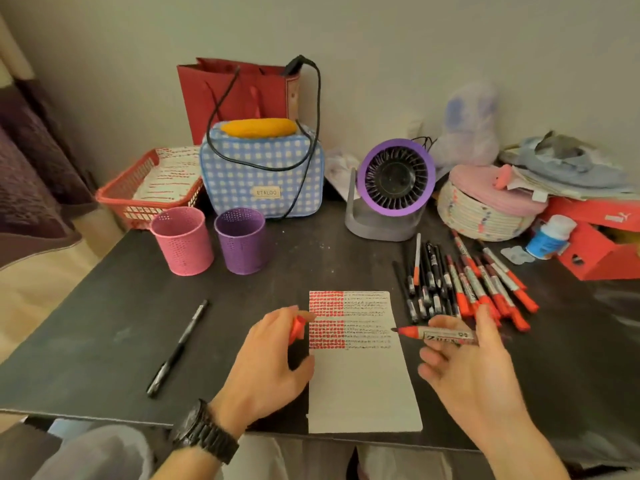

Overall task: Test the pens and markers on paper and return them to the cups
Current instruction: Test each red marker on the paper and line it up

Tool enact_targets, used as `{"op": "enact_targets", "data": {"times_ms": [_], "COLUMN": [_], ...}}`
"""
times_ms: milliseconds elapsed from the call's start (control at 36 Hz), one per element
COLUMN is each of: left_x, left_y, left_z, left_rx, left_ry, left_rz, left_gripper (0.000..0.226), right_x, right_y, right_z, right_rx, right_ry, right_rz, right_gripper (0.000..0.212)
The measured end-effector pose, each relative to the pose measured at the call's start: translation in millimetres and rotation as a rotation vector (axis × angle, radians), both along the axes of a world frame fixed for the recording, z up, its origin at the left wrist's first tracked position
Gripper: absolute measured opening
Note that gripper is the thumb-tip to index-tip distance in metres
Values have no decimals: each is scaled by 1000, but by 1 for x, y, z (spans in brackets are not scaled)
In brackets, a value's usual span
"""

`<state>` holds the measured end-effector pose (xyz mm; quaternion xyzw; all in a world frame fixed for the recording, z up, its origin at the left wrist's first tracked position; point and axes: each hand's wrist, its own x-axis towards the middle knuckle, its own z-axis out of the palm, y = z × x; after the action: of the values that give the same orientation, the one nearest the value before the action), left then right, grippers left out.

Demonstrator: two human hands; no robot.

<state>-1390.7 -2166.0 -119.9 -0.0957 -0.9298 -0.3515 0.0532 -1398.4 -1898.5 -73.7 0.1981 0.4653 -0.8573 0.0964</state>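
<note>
- Head view, looking down on a dark bench (104,323).
- Pinched between thumb and fingers of the right hand (464,358): a red marker (440,335), uncapped and lying near level, tip aimed left at the right edge of the paper (360,386). Cannot tell whether tip touches sheet.
- Gripped in the curled fingers of the left hand (270,355): the red cap (297,329), held by the paper's left edge beside the red marks (326,320).
- On the sheet: red marks in a block upper left, rows of black marks (370,320) upper right, lower half blank.
- Right of the paper, near it: black pens (424,282) and red markers (491,285), capped, lying side by side in one loose heap.
- Left of the paper, well apart: a single black pen (178,348), flat on the bench.
- Further back on the left: pink cup (182,245) and purple cup (240,244), upright, just beside each other. Nothing showing above either rim; both look empty.
- Behind: purple fan (394,181), checked bag (263,171), red basket (145,195).
- Judged progress: plenty of marks down, so testing looks well along, yet nothing returned to the cups.
- Judged step in hand: trying this marker on the sheet, or recapping it.
- Left to do, by the look of it: recap, cup this marker, then work through the heap and the lone pen.
</note>
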Motion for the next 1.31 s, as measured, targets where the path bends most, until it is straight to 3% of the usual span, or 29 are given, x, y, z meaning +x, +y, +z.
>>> {"op": "enact_targets", "data": {"times_ms": [111,333,472,667,1306], "left_x": [-7,-11,-14,-14,-13], "left_y": [-2,-1,-2,-2,0], "left_z": [-11,-22,-18,-16,-19], "left_rx": [-55,-135,-79,13,55], "left_ry": [-62,-136,-149,-183,-139], "left_rz": [-33,-54,-23,4,56], "left_gripper": [53,60,49,62,59], "right_x": [-1,-20,-32,-27,-33], "right_y": [-14,-59,-84,-93,-98], "right_z": [-1,-12,-29,-57,-65], "right_rx": [112,395,615,851,941], "right_ry": [13,189,326,504,588], "right_rz": [171,176,192,62,135], "right_gripper": [71,13,18,32,33]}}
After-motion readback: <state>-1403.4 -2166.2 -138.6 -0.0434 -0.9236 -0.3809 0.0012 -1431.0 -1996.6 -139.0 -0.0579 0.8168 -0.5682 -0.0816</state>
